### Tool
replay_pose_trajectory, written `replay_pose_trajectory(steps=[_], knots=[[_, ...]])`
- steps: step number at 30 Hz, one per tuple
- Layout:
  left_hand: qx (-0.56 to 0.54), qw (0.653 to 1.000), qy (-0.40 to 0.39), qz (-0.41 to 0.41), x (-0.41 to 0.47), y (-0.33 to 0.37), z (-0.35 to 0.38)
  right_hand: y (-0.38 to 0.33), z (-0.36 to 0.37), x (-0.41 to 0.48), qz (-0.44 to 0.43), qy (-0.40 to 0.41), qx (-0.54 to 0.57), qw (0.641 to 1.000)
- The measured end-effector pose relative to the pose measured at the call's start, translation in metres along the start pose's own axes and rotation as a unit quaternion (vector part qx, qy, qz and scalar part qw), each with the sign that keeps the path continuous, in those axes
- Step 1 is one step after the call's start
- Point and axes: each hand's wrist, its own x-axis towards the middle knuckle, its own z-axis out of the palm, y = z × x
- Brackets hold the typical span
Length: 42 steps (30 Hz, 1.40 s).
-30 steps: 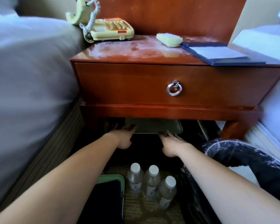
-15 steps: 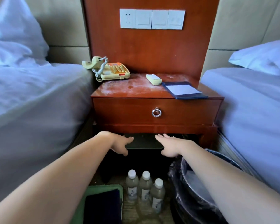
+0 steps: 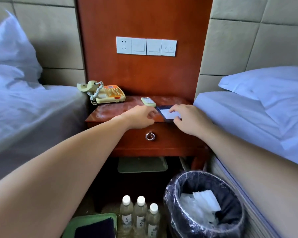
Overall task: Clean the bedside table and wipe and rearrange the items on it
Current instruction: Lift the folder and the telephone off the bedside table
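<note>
Folder (image 3: 162, 109) likely light, thin, fairly stiff, its sheet loose — lift by opposite edges. Right hand (image 3: 189, 119) rests relaxed on it; left hand (image 3: 139, 116) blurred — grip indeterminate.

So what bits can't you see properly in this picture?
Head view:
- Dark folder: its edges hide under the left hand and right hand; each hand's grip on it is blurred, unclear.
- Green tray on the floor: cut off by the bottom edge and the left arm.
- Bottles: labels too small to read.
</note>
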Motion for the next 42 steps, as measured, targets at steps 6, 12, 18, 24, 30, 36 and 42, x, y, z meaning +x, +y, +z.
replay_pose_trajectory(steps=[6,12,18,24,30,36,42], knots=[[0.09,0.993,-0.07,-0.011,0.026,0.013,0.023,0.028,0.009,-0.003,0.127,-0.174,-0.024,0.976],[0.066,0.993,-0.094,-0.036,0.043,0.019,0.032,0.031,0.008,0.002,0.151,-0.169,0.1,0.969],[-0.033,0.992,-0.082,-0.084,0.049,0.026,0.043,0.03,0.019,0.015,0.242,-0.055,0.116,0.962],[-0.128,0.984,-0.034,-0.116,0.057,0.03,0.05,0.041,0.029,0.017,0.295,-0.045,0.187,0.936],[-0.415,0.878,0.12,-0.206,0.06,0.035,0.047,0.05,0.027,0.022,0.407,0.079,0.434,0.8],[-0.605,0.749,0.125,-0.239,0.051,0.031,0.047,0.045,0.023,0.022,0.456,0.049,0.537,0.708],[-0.605,0.75,0.108,-0.244,0.037,0.02,0.042,0.036,0.017,0.007,0.417,-0.02,0.627,0.657]])
